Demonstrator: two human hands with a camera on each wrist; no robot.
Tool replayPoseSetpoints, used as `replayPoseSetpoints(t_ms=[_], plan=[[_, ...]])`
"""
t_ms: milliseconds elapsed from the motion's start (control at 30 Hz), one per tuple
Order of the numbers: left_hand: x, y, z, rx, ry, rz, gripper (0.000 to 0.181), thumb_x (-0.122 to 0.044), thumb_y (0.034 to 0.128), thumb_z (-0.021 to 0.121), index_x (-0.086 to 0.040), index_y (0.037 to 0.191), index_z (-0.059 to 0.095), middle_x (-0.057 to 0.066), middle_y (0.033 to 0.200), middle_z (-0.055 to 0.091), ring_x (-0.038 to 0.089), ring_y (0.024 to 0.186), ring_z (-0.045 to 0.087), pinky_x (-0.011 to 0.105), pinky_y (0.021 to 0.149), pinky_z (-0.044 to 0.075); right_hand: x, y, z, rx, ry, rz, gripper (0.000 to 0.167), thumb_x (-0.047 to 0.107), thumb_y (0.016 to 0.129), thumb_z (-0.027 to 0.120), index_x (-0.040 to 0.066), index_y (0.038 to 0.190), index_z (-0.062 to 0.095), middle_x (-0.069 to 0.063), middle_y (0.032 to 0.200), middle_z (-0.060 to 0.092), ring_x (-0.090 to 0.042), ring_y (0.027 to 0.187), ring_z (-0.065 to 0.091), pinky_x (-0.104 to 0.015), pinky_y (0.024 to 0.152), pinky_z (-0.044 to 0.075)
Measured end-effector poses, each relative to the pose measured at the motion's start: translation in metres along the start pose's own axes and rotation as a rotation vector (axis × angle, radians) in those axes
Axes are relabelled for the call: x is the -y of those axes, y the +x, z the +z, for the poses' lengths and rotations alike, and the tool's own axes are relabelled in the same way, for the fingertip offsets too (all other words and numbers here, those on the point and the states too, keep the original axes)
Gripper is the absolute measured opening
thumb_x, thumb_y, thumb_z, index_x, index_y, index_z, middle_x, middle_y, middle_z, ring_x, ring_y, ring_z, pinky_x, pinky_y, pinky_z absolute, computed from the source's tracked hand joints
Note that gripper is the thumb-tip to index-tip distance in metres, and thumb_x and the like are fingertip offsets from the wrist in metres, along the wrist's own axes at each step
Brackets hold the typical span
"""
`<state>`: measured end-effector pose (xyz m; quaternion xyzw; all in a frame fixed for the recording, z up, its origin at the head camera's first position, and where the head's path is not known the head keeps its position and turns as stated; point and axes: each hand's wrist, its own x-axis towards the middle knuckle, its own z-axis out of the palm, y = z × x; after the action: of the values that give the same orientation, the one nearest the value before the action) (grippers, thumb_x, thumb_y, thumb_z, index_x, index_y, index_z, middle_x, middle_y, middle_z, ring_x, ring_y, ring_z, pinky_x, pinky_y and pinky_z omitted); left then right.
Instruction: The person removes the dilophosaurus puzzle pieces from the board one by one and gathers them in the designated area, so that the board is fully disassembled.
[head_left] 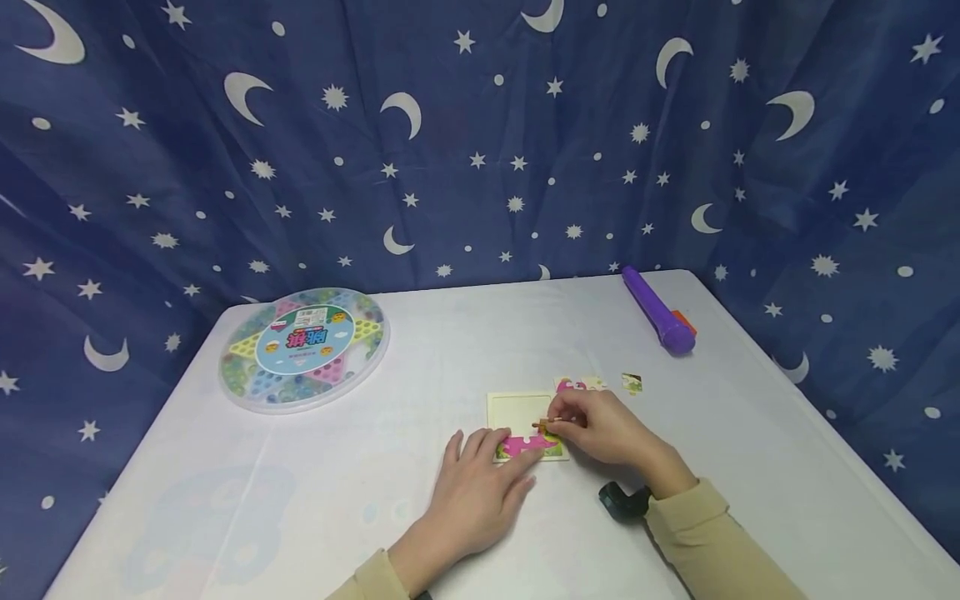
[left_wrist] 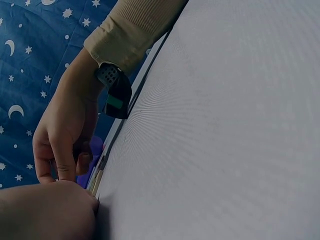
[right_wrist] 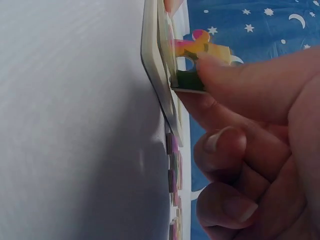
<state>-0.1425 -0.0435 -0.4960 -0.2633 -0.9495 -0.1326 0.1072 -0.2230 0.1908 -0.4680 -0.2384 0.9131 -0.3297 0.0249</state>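
Observation:
A square puzzle tray point(head_left: 501, 415) lies on the table, with pink and green jigsaw pieces point(head_left: 522, 447) fitted along its near edge. My left hand point(head_left: 476, 496) rests on the tray's near left side, fingers extended. Between thumb and index finger, my right hand point(head_left: 603, 427) pinches a jigsaw piece point(right_wrist: 194, 52) over the tray's right side. The right wrist view has that piece tilted up from the tray, coloured yellow, pink and dark green. Just beyond the tray lie loose jigsaw pieces point(head_left: 570, 385), partly behind the right hand, and a separate green one point(head_left: 632, 382).
A round Chinese checkers set point(head_left: 303, 350) in clear packaging lies at the table's back left. Toward the back right is a purple toy microphone point(head_left: 656, 312) with an orange item beside it. A blue star-and-moon curtain point(head_left: 450, 125) hangs behind the white-covered table point(head_left: 315, 492).

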Motion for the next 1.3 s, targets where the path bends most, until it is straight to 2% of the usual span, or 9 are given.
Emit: replayPoseSetpoints(t_ms=[133,300,433,667,833,967,1133,1300], plan=[[0.0,0.0,0.0,0.0,0.0,-0.006,0.038,-0.046,0.1055,0.049,-0.042,0.142,0.061,0.009,0.144,0.053,0.029,0.135,0.044,0.067,0.11,0.028,0.0,0.0,-0.002,-0.005,0.02,0.009,0.016,0.018,0.093,0.078,0.023,0.093,0.063,0.012,0.084,0.067,-0.01,0.07,0.056,-0.029,0.066,0.047],[0.001,-0.001,0.001,-0.009,0.009,-0.003,0.038,-0.047,0.1054,0.049,-0.043,0.142,0.061,0.009,0.143,0.054,0.029,0.134,0.045,0.067,0.11,0.028,0.0,0.0,-0.006,-0.036,0.043,0.034,0.014,0.019,0.091,0.08,0.025,0.092,0.067,0.011,0.08,0.065,-0.013,0.067,0.053,-0.027,0.058,0.045],[0.003,-0.001,0.002,-0.013,0.017,-0.008,0.039,-0.048,0.1049,0.05,-0.044,0.142,0.06,0.008,0.143,0.054,0.028,0.134,0.045,0.066,0.111,0.028,-0.003,-0.003,-0.011,-0.071,0.064,0.05,0.013,0.021,0.09,0.081,0.027,0.092,0.07,0.01,0.081,0.064,-0.015,0.069,0.053,-0.027,0.058,0.044],[0.003,-0.003,0.003,-0.014,0.002,-0.009,0.04,-0.048,0.1043,0.051,-0.044,0.144,0.058,0.008,0.144,0.053,0.028,0.133,0.046,0.066,0.111,0.028,-0.01,-0.01,-0.022,-0.087,0.128,0.089,0.011,0.023,0.087,0.084,0.027,0.09,0.074,0.008,0.087,0.068,-0.019,0.072,0.054,-0.028,0.059,0.044],[0.002,-0.003,0.003,-0.008,-0.003,-0.013,0.041,-0.049,0.1044,0.051,-0.045,0.145,0.057,0.008,0.146,0.052,0.028,0.135,0.045,0.066,0.112,0.027,-0.018,-0.014,-0.029,-0.068,0.12,0.151,0.01,0.028,0.088,0.083,0.028,0.097,0.078,0.006,0.083,0.066,-0.021,0.074,0.055,-0.028,0.06,0.047],[0.002,-0.002,0.003,-0.012,-0.006,-0.014,0.041,-0.048,0.1043,0.051,-0.044,0.145,0.057,0.007,0.146,0.052,0.028,0.135,0.045,0.066,0.112,0.027,-0.024,-0.017,-0.035,-0.049,0.091,0.169,0.013,0.032,0.091,0.08,0.027,0.103,0.08,0.005,0.086,0.066,-0.022,0.077,0.055,-0.028,0.06,0.048],[0.002,-0.002,0.002,-0.02,-0.01,-0.01,0.042,-0.048,0.1042,0.052,-0.043,0.146,0.057,0.006,0.146,0.053,0.028,0.134,0.045,0.066,0.111,0.027,-0.033,-0.021,-0.042,-0.02,0.072,0.168,0.017,0.025,0.095,0.076,0.024,0.111,0.079,0.004,0.089,0.065,-0.022,0.079,0.054,-0.028,0.062,0.049],[0.002,-0.002,0.001,-0.019,-0.014,-0.003,0.043,-0.048,0.1036,0.053,-0.039,0.145,0.058,0.006,0.146,0.054,0.029,0.133,0.046,0.066,0.11,0.029,-0.039,-0.024,-0.046,-0.011,0.062,0.175,0.017,0.02,0.096,0.075,0.019,0.113,0.078,0.002,0.088,0.064,-0.021,0.078,0.053,-0.028,0.061,0.047]])
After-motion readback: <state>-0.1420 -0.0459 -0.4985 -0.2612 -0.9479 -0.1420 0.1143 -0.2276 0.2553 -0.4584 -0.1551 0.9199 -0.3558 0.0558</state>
